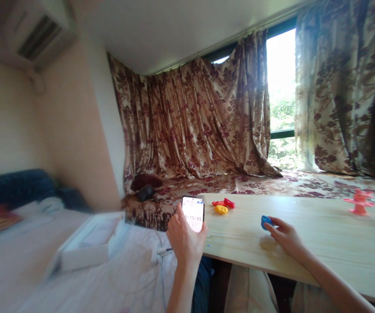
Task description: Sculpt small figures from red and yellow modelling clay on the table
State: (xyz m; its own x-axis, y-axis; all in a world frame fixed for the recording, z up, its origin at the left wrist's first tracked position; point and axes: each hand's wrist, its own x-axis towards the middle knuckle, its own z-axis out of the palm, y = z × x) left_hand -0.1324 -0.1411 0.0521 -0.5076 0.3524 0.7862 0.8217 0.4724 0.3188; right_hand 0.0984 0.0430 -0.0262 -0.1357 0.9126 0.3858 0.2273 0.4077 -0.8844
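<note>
My left hand point(187, 243) is closed around a smartphone point(192, 213), its lit screen towards me with a running-clock display of large digits. The phone is upright near the table's left end. Over the wooden table point(331, 248), my right hand point(287, 234) pinches a small, lumpy blue piece point(266, 222) between thumb and fingers. What kind of thing it is I cannot tell. Between the two hands, a yellow piece point(221, 210) and red pieces point(229, 203) of similar size lie close together on the tabletop.
At the table's right stands a coral-pink toy-like stand with stubby arms point(359, 202). To the left, an open white box point(89, 243) rests on a bed point(109, 282), with a white cable point(161, 254) nearby. Patterned curtains point(200, 126) hang behind the table.
</note>
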